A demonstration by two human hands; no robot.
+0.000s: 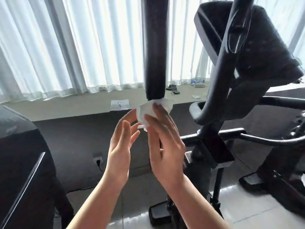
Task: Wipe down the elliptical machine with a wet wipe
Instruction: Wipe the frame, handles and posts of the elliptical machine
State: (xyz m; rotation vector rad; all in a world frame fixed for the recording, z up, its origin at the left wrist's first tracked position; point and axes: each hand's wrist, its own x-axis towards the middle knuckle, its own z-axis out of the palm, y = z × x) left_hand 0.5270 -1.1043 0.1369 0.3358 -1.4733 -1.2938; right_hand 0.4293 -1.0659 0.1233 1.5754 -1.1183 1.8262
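Observation:
The elliptical machine (219, 90) fills the right side, with its dark console (257, 52) at the top. One black foam-covered handlebar (156, 47) hangs down the centre. A crumpled white wet wipe (145, 111) sits at that grip's lower end. My right hand (165, 146) is raised with its back to me, its straight fingers pressing the wipe. My left hand (122, 146) is held up beside it with relaxed, straight fingers, and its fingertips just reach the wipe's left edge. The bar below the grip is hidden behind my hands.
White curtains (66, 47) hang over a window ledge (82, 106) that carries a sheet of paper (119, 104) and small items (198, 82). A dark rounded object (19, 146) stands at the left. A wall socket (98, 161) with a cable is low on the dark wall. The machine's feet rest on a tiled floor (247, 212).

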